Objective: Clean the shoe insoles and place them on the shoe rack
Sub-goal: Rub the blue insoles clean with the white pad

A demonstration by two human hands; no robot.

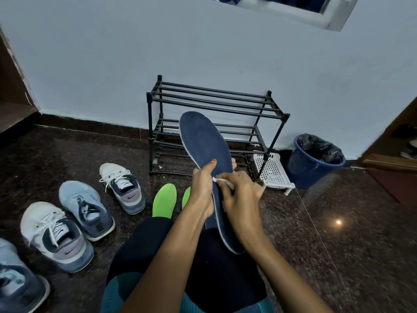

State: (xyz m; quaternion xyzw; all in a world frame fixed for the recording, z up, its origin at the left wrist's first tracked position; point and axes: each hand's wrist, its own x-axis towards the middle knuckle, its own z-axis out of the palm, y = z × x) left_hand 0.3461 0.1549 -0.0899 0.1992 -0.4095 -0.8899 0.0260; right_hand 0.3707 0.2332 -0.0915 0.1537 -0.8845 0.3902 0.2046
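Note:
A long navy blue insole (204,143) stands nearly upright above my lap, toe end up. My left hand (203,190) grips its left edge at the middle, thumb on the blue face. My right hand (240,195) pinches a small white wipe (222,181) against the insole's surface. Two bright green insoles (164,201) lie on the dark floor in front of my knee; the second one (186,196) is mostly hidden behind my left wrist. The black tube shoe rack (212,102) stands against the wall, its shelves bare.
Several sneakers (123,186) sit in a row on the floor at the left. A white perforated basket (273,171) lies beside the rack's right leg. A blue bin (312,164) with a black liner stands at the right. Wooden furniture flanks both sides.

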